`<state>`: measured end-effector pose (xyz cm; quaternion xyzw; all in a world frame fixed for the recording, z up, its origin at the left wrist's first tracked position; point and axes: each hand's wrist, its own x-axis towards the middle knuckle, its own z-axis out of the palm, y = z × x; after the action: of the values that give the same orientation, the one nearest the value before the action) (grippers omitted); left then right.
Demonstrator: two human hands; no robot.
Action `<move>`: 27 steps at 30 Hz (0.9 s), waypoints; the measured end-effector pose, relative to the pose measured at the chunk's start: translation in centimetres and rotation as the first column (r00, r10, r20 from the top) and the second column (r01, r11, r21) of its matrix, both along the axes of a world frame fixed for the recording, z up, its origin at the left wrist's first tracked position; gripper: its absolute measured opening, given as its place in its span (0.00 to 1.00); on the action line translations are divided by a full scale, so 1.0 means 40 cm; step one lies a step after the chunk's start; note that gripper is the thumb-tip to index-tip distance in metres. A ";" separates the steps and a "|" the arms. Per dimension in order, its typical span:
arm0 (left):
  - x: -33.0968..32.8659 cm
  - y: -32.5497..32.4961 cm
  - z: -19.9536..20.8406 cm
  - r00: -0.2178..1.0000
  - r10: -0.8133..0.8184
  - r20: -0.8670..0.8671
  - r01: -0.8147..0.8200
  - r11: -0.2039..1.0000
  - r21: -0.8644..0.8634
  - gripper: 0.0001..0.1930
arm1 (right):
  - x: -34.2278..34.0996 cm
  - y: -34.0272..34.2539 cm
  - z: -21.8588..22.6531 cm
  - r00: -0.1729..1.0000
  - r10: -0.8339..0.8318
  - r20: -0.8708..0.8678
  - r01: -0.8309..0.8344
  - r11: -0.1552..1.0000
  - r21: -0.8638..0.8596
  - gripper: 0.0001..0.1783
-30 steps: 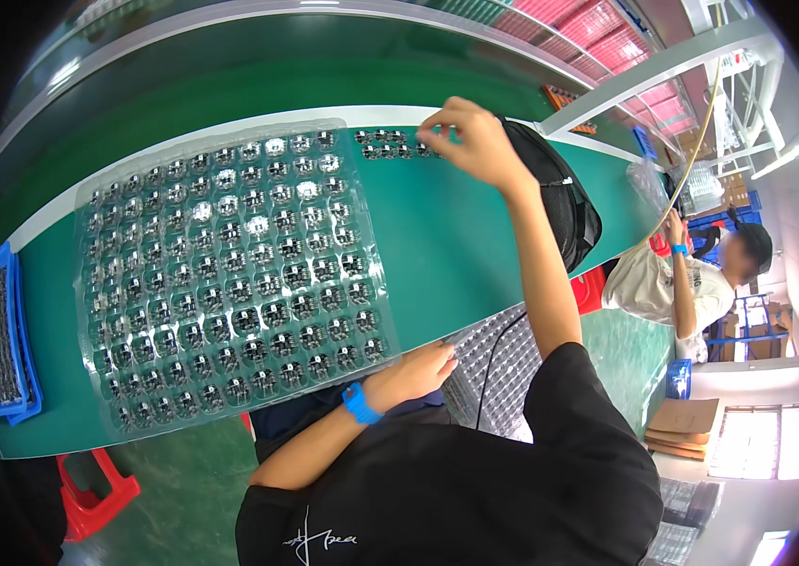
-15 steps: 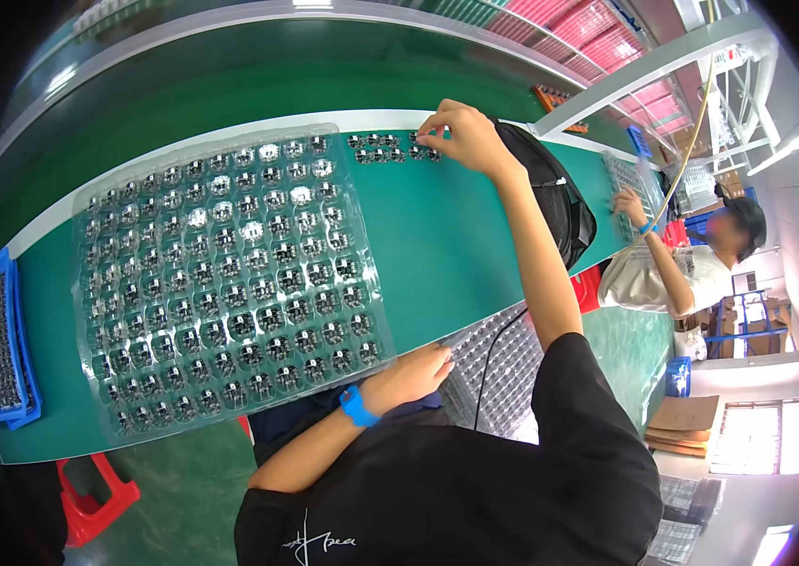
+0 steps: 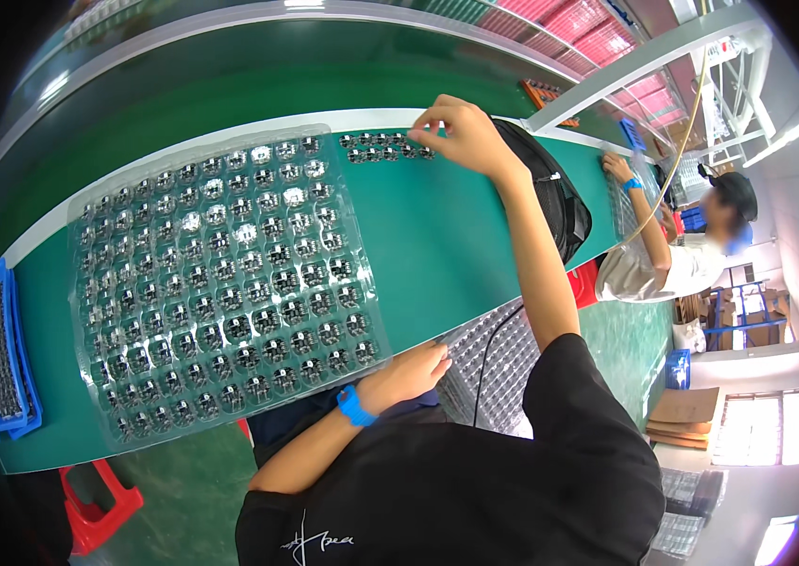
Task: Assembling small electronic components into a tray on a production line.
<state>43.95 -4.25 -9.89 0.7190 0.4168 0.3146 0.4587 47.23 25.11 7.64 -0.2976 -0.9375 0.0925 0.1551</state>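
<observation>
My right hand (image 3: 464, 137) reaches across to the far side of the green bench (image 3: 437, 241), its thumb and forefinger brought together in a pinch. They hover by the right end of two short rows of small black-and-silver parts (image 3: 382, 151) on the bench; anything between the fingertips is too small to make out. At the near edge rests my left hand (image 3: 409, 374), a blue band on its wrist; its fingers curl in and their inner side is hidden. To the left lies a large clear plastic blister tray (image 3: 368, 283), its pockets filled with similar parts.
Blue bins (image 3: 22, 363) of small parts stand at the far left. A black backpack (image 3: 560, 203) sits beside my right forearm. Another clear tray (image 3: 489, 354) lies below the bench edge, crossed by a black cable. A co-worker (image 3: 673, 255) works farther right; red stools (image 3: 102, 514) stand below.
My right hand has shifted slightly left and its fingertips have lifted off the parts a little. My left hand stays at the edge. The co-worker's arm has moved.
</observation>
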 end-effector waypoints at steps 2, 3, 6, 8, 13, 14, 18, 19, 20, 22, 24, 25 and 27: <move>0.000 -0.002 0.000 1.000 -0.018 -0.010 0.018 1.000 0.016 0.14 | 0.009 -0.021 0.003 1.000 -0.008 -0.005 0.008 1.000 0.009 0.09; 0.001 -0.004 -0.004 1.000 -0.015 -0.009 0.015 1.000 0.010 0.14 | 0.009 -0.032 0.000 1.000 0.014 0.013 -0.014 1.000 -0.001 0.09; 0.003 -0.009 -0.014 0.997 0.034 0.066 -0.037 0.998 0.049 0.14 | 0.014 -0.027 -0.023 0.998 0.051 0.036 -0.051 0.999 0.004 0.08; 0.007 -0.005 -0.010 0.998 0.021 0.062 -0.024 0.998 0.060 0.15 | 0.017 -0.025 -0.030 0.996 0.074 0.041 -0.074 0.997 0.020 0.08; 0.005 -0.007 -0.006 0.997 0.039 0.065 -0.044 0.996 0.075 0.15 | 0.012 -0.041 -0.020 0.997 0.061 0.051 -0.061 0.998 -0.002 0.07; 0.006 -0.007 -0.005 0.997 0.050 0.061 -0.056 0.994 0.096 0.15 | 0.013 -0.042 -0.020 0.996 0.061 0.065 -0.060 0.998 -0.028 0.07; 0.006 -0.005 -0.008 0.997 0.034 0.066 -0.038 0.998 0.053 0.15 | 0.008 -0.042 -0.026 0.995 0.079 0.057 -0.079 0.997 0.004 0.07; 0.008 -0.005 -0.014 0.997 0.035 0.062 -0.040 0.996 0.082 0.15 | 0.009 -0.043 -0.024 0.995 0.075 0.059 -0.076 0.997 0.013 0.07; 0.007 -0.006 -0.015 0.998 0.040 0.056 -0.046 0.993 0.107 0.15 | 0.007 -0.044 -0.025 0.996 0.074 0.059 -0.075 0.997 0.019 0.07; 0.007 -0.008 -0.017 0.996 0.049 0.071 -0.056 0.994 0.097 0.15 | 0.003 -0.045 -0.027 0.995 0.079 0.057 -0.080 0.997 0.021 0.07; 0.007 -0.006 -0.011 0.995 0.052 0.087 -0.060 0.994 0.093 0.15 | 0.009 -0.043 -0.024 0.995 0.077 0.057 -0.078 0.997 0.029 0.07; 0.006 -0.005 -0.009 0.996 0.049 0.073 -0.057 0.992 0.110 0.15 | 0.012 -0.042 -0.022 0.996 0.065 0.058 -0.067 0.997 0.042 0.07; 0.006 -0.006 -0.008 0.997 0.048 0.057 -0.055 0.991 0.124 0.15 | 0.012 -0.044 -0.023 0.997 0.055 0.058 -0.058 0.997 0.051 0.07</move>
<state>44.20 -4.51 -10.22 0.7267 0.4021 0.3713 0.4152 47.70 23.33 6.71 -0.2695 -0.9516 0.0636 0.1336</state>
